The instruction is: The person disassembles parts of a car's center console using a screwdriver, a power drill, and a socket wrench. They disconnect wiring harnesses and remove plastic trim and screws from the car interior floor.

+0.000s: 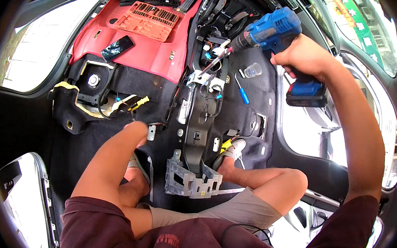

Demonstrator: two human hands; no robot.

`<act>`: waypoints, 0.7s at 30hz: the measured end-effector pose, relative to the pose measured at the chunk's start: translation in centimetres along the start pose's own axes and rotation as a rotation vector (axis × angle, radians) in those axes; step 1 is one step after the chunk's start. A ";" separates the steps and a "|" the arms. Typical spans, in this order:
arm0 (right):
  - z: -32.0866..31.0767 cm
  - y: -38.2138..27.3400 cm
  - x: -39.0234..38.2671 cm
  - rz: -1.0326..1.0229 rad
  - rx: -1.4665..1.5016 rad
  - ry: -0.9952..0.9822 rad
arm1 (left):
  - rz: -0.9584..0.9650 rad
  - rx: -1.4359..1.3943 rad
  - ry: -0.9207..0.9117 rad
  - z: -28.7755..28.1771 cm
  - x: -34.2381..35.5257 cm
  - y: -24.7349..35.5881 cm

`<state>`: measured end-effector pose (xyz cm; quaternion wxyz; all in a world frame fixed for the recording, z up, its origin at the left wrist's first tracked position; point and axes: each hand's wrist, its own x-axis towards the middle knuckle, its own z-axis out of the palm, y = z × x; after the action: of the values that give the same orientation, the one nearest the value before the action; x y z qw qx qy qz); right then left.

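Note:
My right hand (302, 57) is wrapped round the grip of a blue cordless drill (276, 26) with a dark battery at its base. From its chuck a long thin bit (214, 63) slants down to the silvery metal bracket (201, 78) on the centre console frame (196, 137); whether the tip touches a screw there is too small to tell. My left hand (137, 131) is low over the black carpet, beside a small metal plate (151, 132). Its fingers are hidden behind the back of the hand and wrist.
An orange bit case (148, 20) and a black phone (117, 48) lie on the red mat (134, 57). Right of the console are a blue screwdriver (243, 92) and a clear cup (253, 70). A grey metal bracket (190, 181) and yellow connectors (139, 103) are nearby.

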<state>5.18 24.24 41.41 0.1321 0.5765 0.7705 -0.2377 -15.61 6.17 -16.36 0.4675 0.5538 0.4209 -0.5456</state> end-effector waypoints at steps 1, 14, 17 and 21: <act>-0.3 -0.4 0.0 0.026 0.064 -0.045 | -0.045 -0.237 -0.167 -2.4 -3.0 1.8; -0.4 -0.2 0.5 0.191 0.092 -0.002 | 0.705 -0.513 1.537 -18.0 -25.9 -1.2; -0.4 -0.5 0.7 0.146 0.124 -0.002 | 0.674 -0.649 1.432 -19.8 -21.3 -1.0; -0.5 -0.4 0.4 0.120 0.097 0.023 | 0.810 -0.697 1.509 -18.9 -19.4 1.1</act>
<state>4.72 24.76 41.71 0.1093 0.6302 0.7235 -0.2597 -11.50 25.26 2.45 0.3648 0.6954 0.5285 0.3226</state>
